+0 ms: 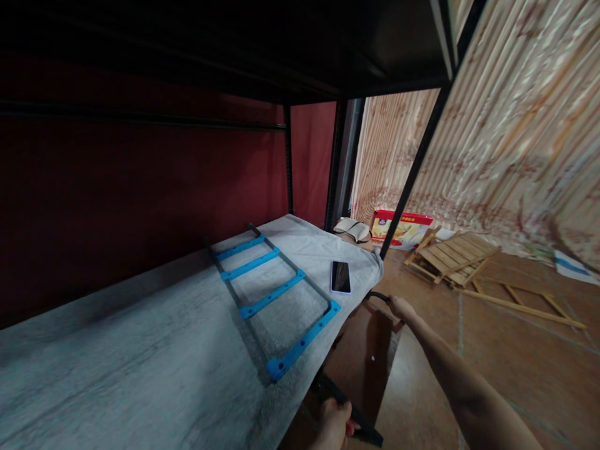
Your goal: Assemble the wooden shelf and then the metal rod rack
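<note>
Low at the bottom centre, my left hand [335, 415] is closed round a dark bar [351, 406] beside the shelf's front edge. Farther off and to the right, my right hand [400, 307] is closed on a thin black curved piece [379, 295] near the shelf corner. On the grey cloth-covered shelf [154, 350] lies a frame [276, 290] of blue crosspieces and dark side rails, and neither hand touches it. A phone [340, 277] with a dark screen lies flat to the right of that frame.
Black metal posts [412, 172] and an upper shelf [225, 50] surround the work surface. On the tiled floor are a red and yellow box [400, 230], a slatted wooden piece [457, 255], a wooden ladder-like frame [520, 302] and a white bag [352, 229]. Patterned curtains [529, 125] hang behind.
</note>
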